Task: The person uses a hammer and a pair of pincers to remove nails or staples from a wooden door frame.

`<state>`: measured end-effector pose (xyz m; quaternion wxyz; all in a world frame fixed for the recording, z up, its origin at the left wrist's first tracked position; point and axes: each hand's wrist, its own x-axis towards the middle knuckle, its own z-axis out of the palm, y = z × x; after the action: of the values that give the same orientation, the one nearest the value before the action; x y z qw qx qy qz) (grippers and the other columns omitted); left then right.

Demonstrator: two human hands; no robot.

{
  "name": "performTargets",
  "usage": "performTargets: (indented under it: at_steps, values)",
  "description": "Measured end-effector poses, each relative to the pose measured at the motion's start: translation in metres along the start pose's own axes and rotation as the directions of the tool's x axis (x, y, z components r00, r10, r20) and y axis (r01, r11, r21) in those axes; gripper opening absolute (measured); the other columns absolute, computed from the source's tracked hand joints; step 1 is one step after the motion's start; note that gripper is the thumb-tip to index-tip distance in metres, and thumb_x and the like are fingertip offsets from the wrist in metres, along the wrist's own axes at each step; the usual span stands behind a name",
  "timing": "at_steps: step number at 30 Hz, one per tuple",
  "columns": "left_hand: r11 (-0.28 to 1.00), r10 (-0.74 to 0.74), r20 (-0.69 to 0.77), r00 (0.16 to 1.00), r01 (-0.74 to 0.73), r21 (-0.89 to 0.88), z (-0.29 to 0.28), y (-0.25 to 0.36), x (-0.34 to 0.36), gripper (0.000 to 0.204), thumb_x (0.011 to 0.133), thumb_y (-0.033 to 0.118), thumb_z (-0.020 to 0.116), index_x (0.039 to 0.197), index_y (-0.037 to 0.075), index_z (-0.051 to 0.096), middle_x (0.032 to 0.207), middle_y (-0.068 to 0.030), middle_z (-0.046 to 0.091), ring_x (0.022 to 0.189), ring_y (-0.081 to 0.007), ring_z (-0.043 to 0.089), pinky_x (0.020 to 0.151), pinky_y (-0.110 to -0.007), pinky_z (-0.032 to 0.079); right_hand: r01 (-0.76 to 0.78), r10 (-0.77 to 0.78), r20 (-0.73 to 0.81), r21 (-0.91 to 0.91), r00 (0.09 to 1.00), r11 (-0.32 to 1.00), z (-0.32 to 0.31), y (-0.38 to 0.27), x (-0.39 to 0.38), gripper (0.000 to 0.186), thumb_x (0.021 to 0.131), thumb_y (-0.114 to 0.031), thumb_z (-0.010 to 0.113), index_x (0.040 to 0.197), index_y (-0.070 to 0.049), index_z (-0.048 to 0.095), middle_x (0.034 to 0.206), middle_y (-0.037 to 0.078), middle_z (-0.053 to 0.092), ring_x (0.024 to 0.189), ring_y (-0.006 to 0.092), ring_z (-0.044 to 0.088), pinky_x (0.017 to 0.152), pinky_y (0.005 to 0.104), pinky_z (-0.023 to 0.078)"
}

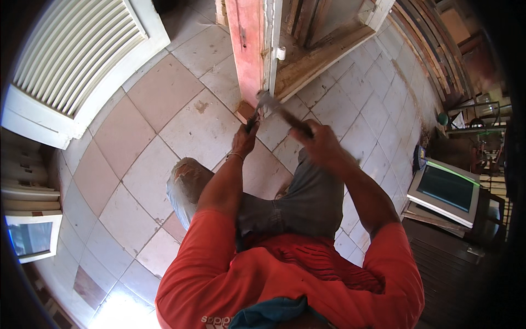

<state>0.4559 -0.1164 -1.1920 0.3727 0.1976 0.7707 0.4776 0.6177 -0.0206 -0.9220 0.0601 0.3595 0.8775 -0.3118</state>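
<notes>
My left hand (244,140) is closed around the dark handle of a chisel (252,120), its far end at the foot of a worn pink and white wooden frame post (247,52). My right hand (324,146) grips a hammer (289,118) by its wooden handle, somewhat blurred by motion. The hammer head is right by the chisel and the post's lower end, and I cannot tell whether they touch. A small reddish-brown block (244,111) sits beside the post's base. A white hinge piece (281,53) sticks out from the post's right side.
Tiles (181,129) cover the floor. To the left leans a white louvered shutter (82,60), with a small white-framed pane (34,237) below it. A wooden sill beam (323,64) runs right from the post. Stacked boards (433,49) and a framed dark panel (445,188) lie at right.
</notes>
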Motion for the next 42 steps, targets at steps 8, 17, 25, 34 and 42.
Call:
performTargets:
  at_steps: [8,17,25,34,42]
  values:
    - [0.913,-0.007,0.056,0.998,-0.016,0.408,-0.099,0.08,-0.033,0.074,0.093,0.07,0.049,0.086,-0.001,0.07,0.088,-0.0279,0.07,0.09,-0.0466,0.067,0.078,-0.052,0.05,-0.204,0.354,-0.167,0.568,0.92,0.798,-0.033,0.057,0.024,0.054,0.095,-0.055,0.061,0.079,-0.005,0.054,0.061,0.001,0.051,0.046,0.0093,0.048,0.042,0.0287,0.04]
    - [0.987,0.127,-0.098,0.987,-0.117,0.109,-0.023,-0.014,0.001,0.069,0.101,0.061,0.035,0.086,0.0,0.065,0.083,-0.027,0.066,0.085,-0.0468,0.063,0.077,-0.052,0.048,-0.212,0.308,-0.137,0.469,0.942,0.857,-0.025,0.068,0.014,0.056,0.093,-0.056,0.062,0.082,-0.001,0.062,0.062,0.004,0.058,0.052,0.0123,0.055,0.051,0.0308,0.045]
    - [0.997,0.052,-0.017,0.999,-0.051,0.061,-0.03,-0.007,0.003,0.084,0.099,0.069,0.022,0.091,-0.002,0.067,0.089,-0.0299,0.066,0.093,-0.0481,0.062,0.082,-0.051,0.046,-0.182,0.274,-0.201,0.383,0.94,0.906,-0.032,0.087,-0.002,0.057,0.092,-0.056,0.065,0.087,0.001,0.066,0.065,0.005,0.06,0.06,0.015,0.058,0.06,0.0326,0.047]
    - [0.959,-0.18,-0.007,0.984,0.177,0.22,-0.075,0.087,-0.052,0.084,0.095,0.074,0.034,0.092,0.0,0.071,0.092,-0.027,0.07,0.093,-0.0418,0.068,0.088,-0.048,0.048,-0.205,0.354,-0.089,0.676,0.931,0.708,-0.017,0.093,0.011,0.055,0.094,-0.055,0.062,0.078,-0.003,0.056,0.061,0.003,0.053,0.046,0.011,0.049,0.043,0.0295,0.041]
    - [0.955,0.183,-0.155,0.971,-0.139,0.26,-0.068,0.022,-0.044,0.062,0.101,0.062,0.038,0.107,0.006,0.065,0.087,-0.0247,0.068,0.083,-0.046,0.065,0.072,-0.052,0.05,-0.213,0.342,-0.057,0.684,0.938,0.698,-0.005,0.091,0.037,0.05,0.094,-0.051,0.063,0.079,-0.003,0.059,0.062,0.002,0.055,0.047,0.0108,0.052,0.044,0.0299,0.042]
